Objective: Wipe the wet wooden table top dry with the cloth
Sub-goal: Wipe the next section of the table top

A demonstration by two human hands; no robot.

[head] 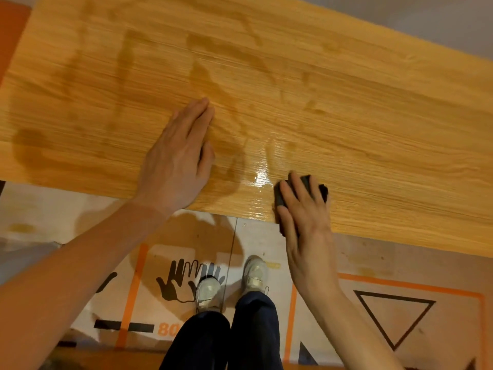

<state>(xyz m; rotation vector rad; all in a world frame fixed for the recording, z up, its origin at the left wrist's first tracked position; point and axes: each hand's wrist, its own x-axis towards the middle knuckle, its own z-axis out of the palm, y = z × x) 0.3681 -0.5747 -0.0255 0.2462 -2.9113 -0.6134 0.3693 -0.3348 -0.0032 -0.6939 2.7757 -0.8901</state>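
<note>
wooden table top (346, 108) runs across the view, dark damp streaks over its left and middle. left hand (178, 156) lies flat on it near the front edge, fingers straight and together. just right of it, a glossy wet patch (260, 180). right hand (301, 206) presses a dark cloth (320, 189) at the front edge, fingers curled over it.

Pale floor sheet (333, 263) printed with orange lines, black triangle (394, 313), handprint graphics (184, 279), warm indoor light
</note>
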